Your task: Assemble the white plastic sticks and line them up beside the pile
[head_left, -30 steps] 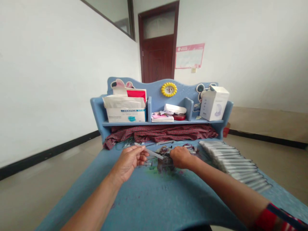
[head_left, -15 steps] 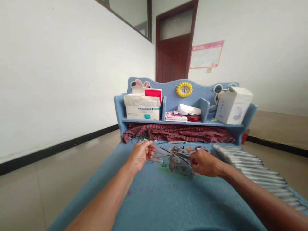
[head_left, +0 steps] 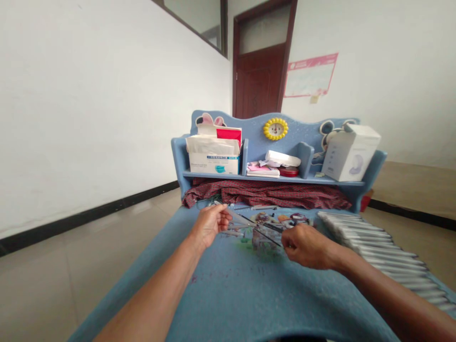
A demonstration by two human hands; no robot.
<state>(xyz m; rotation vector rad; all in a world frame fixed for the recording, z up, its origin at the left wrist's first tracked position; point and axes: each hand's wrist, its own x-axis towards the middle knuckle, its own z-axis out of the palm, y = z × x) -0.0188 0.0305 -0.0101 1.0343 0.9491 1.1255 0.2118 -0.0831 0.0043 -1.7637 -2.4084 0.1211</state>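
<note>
My left hand (head_left: 210,223) is closed round a slim grey tube (head_left: 233,216) that slants from its fingers towards the right. My right hand (head_left: 304,245) is closed in a pinch on a thin dark rod (head_left: 267,233) that runs up and left to the tube's end. Both hands hover just above the blue desk (head_left: 228,294), over a worn cartoon picture on its top. A few loose thin pieces (head_left: 261,207) lie beyond the hands, near the checked cloth.
A long row of grey tubes (head_left: 377,249) lies side by side along the desk's right edge. A red checked cloth (head_left: 270,194) is bunched under the shelf (head_left: 274,179), which holds a mask box (head_left: 213,161), papers and a white carton (head_left: 351,152). Door and walls stand behind.
My hands have drawn apart: the right hand has moved right and nearer, pulling the thin dark rod out of the tube. The camera has turned left.
</note>
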